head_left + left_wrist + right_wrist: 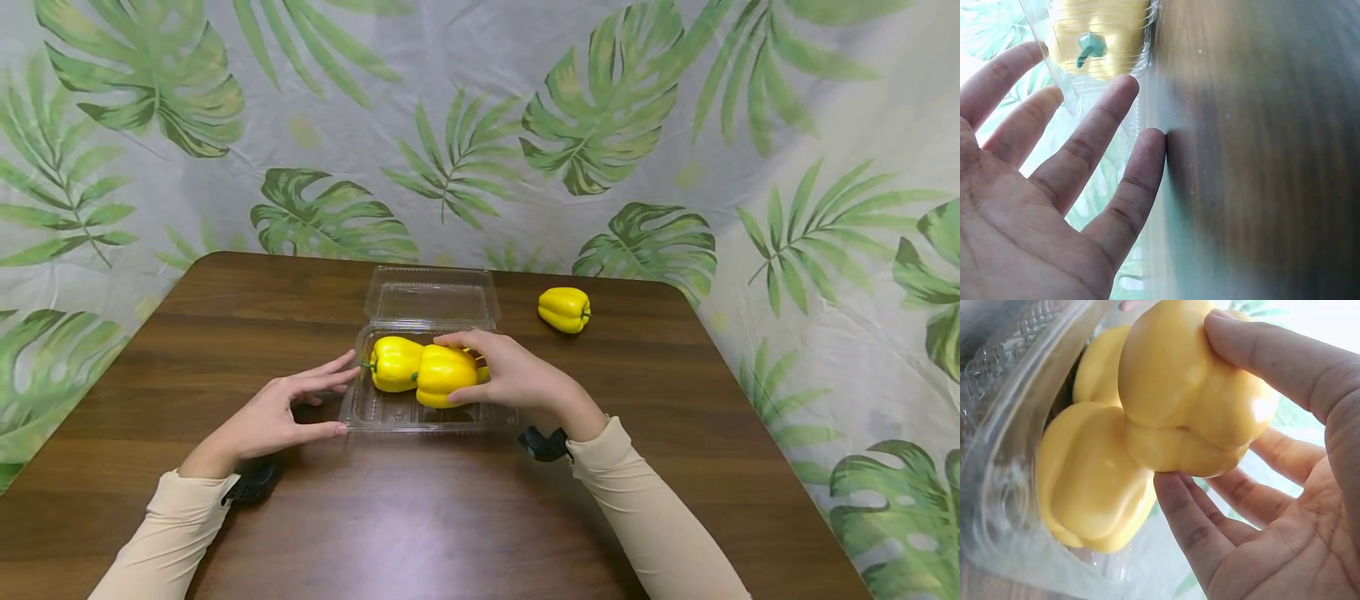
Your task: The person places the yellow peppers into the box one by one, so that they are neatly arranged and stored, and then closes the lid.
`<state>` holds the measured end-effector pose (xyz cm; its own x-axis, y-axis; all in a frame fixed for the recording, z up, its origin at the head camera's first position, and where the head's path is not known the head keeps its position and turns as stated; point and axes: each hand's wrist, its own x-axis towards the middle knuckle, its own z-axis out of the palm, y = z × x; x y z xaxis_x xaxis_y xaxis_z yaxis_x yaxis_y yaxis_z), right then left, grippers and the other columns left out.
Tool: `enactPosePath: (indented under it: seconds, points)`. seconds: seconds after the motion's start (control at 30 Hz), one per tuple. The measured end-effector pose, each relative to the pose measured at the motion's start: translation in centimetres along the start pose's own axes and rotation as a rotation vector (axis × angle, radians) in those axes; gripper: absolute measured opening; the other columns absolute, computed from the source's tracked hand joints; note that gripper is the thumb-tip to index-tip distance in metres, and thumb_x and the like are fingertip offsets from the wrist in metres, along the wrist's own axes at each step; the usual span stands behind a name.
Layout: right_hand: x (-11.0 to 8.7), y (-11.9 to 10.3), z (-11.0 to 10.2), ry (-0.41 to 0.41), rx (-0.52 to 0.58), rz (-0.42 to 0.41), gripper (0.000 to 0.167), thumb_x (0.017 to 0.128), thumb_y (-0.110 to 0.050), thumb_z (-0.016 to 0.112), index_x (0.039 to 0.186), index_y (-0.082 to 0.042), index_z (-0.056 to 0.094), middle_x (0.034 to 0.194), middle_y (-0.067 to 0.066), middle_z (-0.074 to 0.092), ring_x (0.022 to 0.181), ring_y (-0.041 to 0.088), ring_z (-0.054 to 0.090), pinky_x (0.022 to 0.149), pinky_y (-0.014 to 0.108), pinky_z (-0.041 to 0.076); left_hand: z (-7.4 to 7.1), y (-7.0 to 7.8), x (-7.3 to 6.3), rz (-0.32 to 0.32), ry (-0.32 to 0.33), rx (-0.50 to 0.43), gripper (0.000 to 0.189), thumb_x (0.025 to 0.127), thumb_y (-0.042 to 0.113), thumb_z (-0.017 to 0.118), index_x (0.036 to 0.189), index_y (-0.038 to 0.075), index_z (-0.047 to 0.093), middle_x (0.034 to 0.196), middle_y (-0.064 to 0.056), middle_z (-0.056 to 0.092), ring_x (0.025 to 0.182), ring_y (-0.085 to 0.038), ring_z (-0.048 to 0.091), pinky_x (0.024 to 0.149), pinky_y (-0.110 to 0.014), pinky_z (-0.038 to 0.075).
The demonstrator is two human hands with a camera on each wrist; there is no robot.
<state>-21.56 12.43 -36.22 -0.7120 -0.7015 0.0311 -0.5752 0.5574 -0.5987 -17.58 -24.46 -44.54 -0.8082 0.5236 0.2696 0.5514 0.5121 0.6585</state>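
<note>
A yellow bell pepper [445,377] is gripped in my right hand [521,379], thumb on one side and fingers on the other, over the clear plastic clamshell box [390,412]. In the right wrist view, a second pepper [1088,481] and part of a third pepper [1100,369] lie in the box beside the held one. From the head view, the pepper at the left [395,364] has its green stem toward my left hand [281,412]. That hand's fingers are spread and straight, fingertips right at the box's left side. The box lid [431,300] lies folded back, away from me.
Another yellow bell pepper [564,310] lies on the brown wooden table [405,517], to the right of the lid near the far edge. A leaf-patterned cloth [465,150] hangs behind the table. Each wrist carries a black strap-on device [543,443].
</note>
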Motion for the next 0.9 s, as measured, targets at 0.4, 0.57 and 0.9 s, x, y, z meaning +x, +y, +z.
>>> enactPosePath:
  seconds: [0.4, 0.57, 0.9]
  points:
    - [1.1, -1.0, 0.4, -0.091, -0.060, -0.016, 0.076, 0.093, -0.029, 0.087, 0.158, -0.014, 0.052, 0.158, 0.006, 0.058, 0.141, 0.024, 0.057, 0.118, 0.043, 0.048, 0.0, 0.0, -0.1, -0.010, -0.004, -0.005, 0.076, 0.089, 0.028, 0.090, 0.156, 0.011, 0.058, 0.170, -0.007, 0.046, 0.123, -0.007, 0.069, 0.096, -0.038, 0.062]
    - [1.7, -1.5, 0.1, -0.135, -0.104, -0.030, 0.075, 0.093, -0.028, 0.087, 0.158, -0.014, 0.052, 0.157, 0.007, 0.058, 0.141, 0.024, 0.058, 0.117, 0.043, 0.049, -0.1, 0.1, 0.0, -0.013, -0.003, -0.006, 0.075, 0.089, 0.028, 0.090, 0.156, 0.011, 0.058, 0.170, -0.007, 0.046, 0.123, -0.007, 0.069, 0.096, -0.037, 0.062]
    - [2.7, -2.4, 0.3, -0.206, -0.150, -0.041, 0.077, 0.092, -0.031, 0.087, 0.157, -0.011, 0.052, 0.157, 0.010, 0.058, 0.139, 0.027, 0.058, 0.118, 0.044, 0.048, 0.0, 0.2, 0.0, -0.001, -0.002, -0.001, 0.075, 0.089, 0.027, 0.090, 0.155, 0.010, 0.058, 0.170, -0.009, 0.046, 0.122, -0.006, 0.069, 0.096, -0.038, 0.062]
